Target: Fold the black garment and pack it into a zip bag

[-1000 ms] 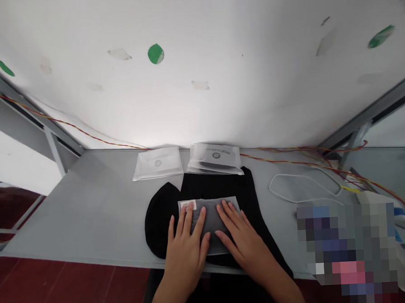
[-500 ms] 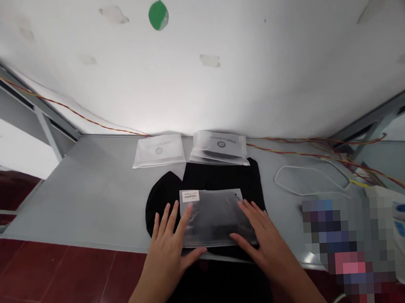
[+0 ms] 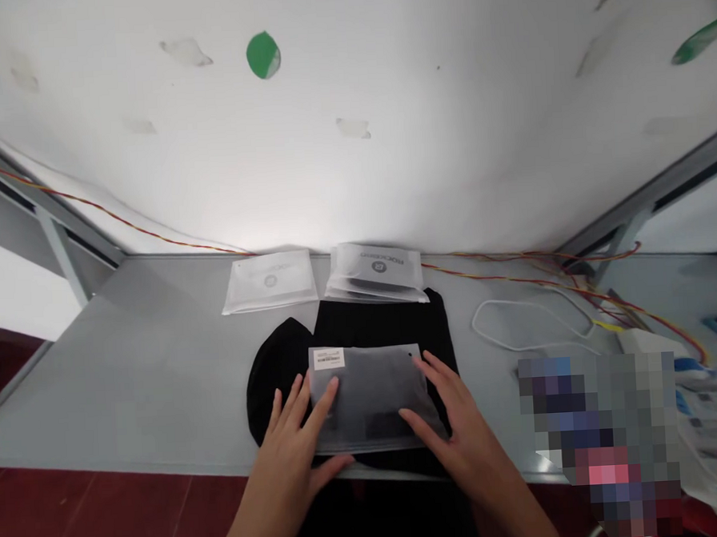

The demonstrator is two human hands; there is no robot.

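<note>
A frosted plastic pouch (image 3: 371, 396) with dark contents and a white barcode label (image 3: 329, 358) lies flat in front of me, on top of black fabric (image 3: 385, 321). My left hand (image 3: 295, 432) rests over the pouch's left edge, fingers spread, the index fingertip just below the label. At the right edge, my right hand (image 3: 450, 408) touches the pouch with fingers and thumb apart. Left of the pouch lies a rounded black fabric piece (image 3: 273, 369), partly under my left fingers. What is inside the pouch cannot be made out.
Several printed frosted pouches (image 3: 269, 281) lie along the back, some stacked in a pile (image 3: 374, 272). A white cord loop (image 3: 519, 344) and red-yellow wires (image 3: 503, 277) run at right. Plastic packages (image 3: 709, 426) sit far right, beside a pixelated patch. The grey table (image 3: 129, 369) meets a white wall.
The camera view has tilted and shifted slightly, so the scene sits lower and further left. Both hands stay spread on the pouch, nearly unmoved against it.
</note>
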